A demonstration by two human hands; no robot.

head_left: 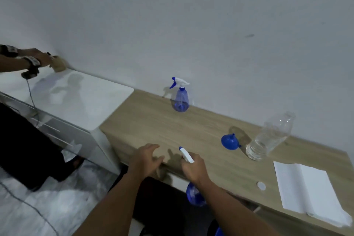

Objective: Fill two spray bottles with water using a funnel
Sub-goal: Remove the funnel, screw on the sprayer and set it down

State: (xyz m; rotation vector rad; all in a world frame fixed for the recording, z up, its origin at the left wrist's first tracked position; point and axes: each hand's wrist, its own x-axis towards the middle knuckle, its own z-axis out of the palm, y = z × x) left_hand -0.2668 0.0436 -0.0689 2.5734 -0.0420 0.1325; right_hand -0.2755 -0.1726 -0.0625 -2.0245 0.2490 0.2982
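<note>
A folded white cloth (308, 191) lies on the wooden surface (153, 124) near its right end, with a small white cap (261, 185) just left of it. Left of the surface stands a white cabinet (80, 97), where another person's hands (41, 57) hold a brown cloth (58, 65).

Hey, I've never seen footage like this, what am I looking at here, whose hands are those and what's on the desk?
This is one picture from a camera worn on a person's head, looking down at their own arms. The right hand grips the trigger head of a blue spray bottle at the near edge of the wooden desk. The left hand rests open on that edge. On the desk stand a second spray bottle, a blue funnel, a clear water bottle, a white cap and folded white paper. At far left, someone else's hands are at work.
</note>
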